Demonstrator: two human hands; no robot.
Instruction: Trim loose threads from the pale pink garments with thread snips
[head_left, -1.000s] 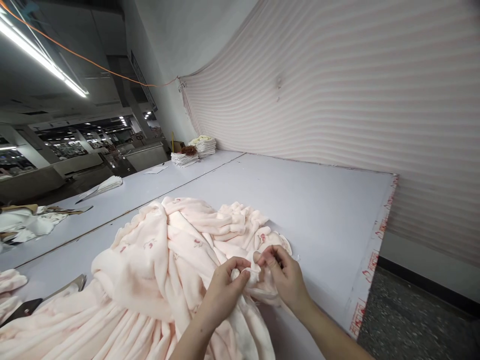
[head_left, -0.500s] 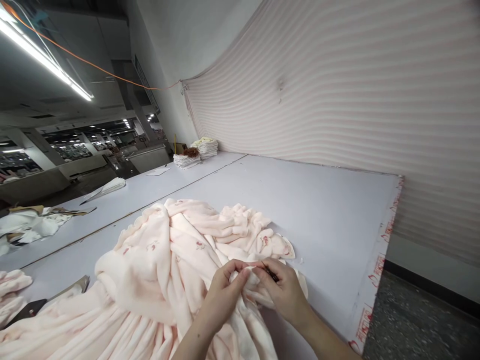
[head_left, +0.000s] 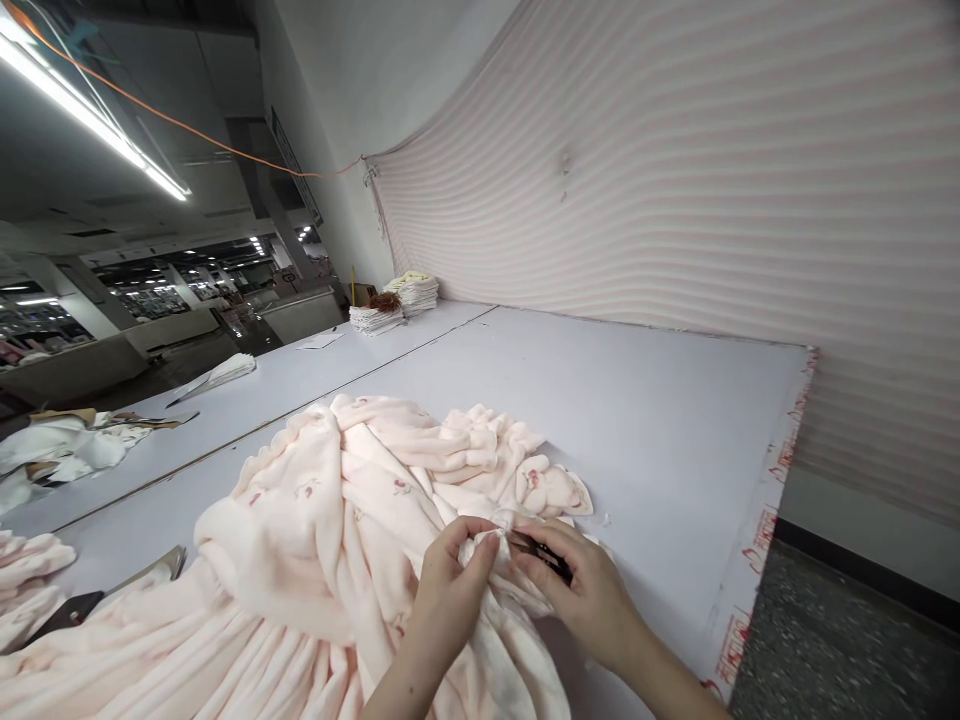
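A pale pink plush garment point(head_left: 277, 540) with small red motifs and ruffled edges lies heaped on the table point(head_left: 637, 410). My left hand point(head_left: 452, 585) pinches a bit of its white edge between thumb and fingers, lifted a little above the heap. In my right hand point(head_left: 596, 595) is a pair of dark thread snips point(head_left: 547, 555), gripped between thumb and fingers. The tips of the snips point left at the pinched cloth, close to my left fingertips. Whether the blades touch the cloth or a thread, I cannot tell.
A dark phone-like object point(head_left: 67, 612) lies beside the garment at the left. Farther back are white cloth scraps point(head_left: 67, 450), a folded white stack point(head_left: 229, 370) and piled cloths point(head_left: 415, 292). A striped fabric sheet point(head_left: 637, 200) hangs behind the table.
My right hand came closer to my left. The snips, hidden at first, now show in its fingers, turned toward the pinched cloth. My left hand keeps its pinch; the view shifted slightly.
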